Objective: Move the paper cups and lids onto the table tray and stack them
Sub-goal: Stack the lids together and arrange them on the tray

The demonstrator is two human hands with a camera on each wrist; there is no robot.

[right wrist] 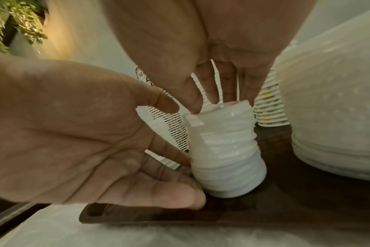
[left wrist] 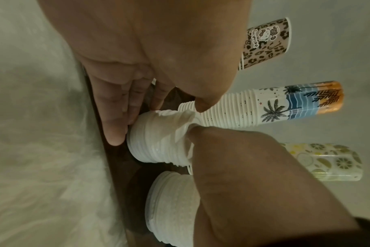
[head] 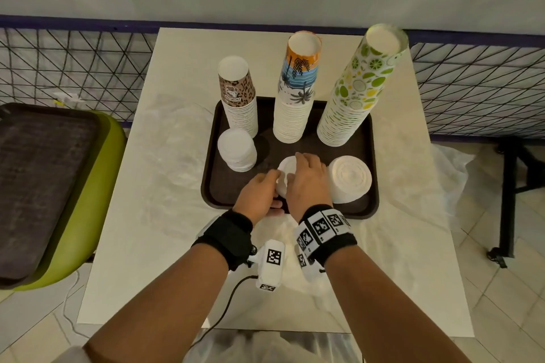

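A brown tray lies on the white table. Along its back stand three tall stacks of upturned paper cups: leopard print, palm print and lime print. Two white lid stacks, a small one and a wide one, stand in front. Between them is a third lid stack, upright on the tray. My left hand cups its left side, thumb at the top and fingers at the base. My right hand grips its top from above; the top lid looks bent.
Crumpled clear plastic wrap covers the table left, right and in front of the tray. A green chair carrying a dark tray stands at the left. A wire mesh fence runs behind the table. A black stand is at the right.
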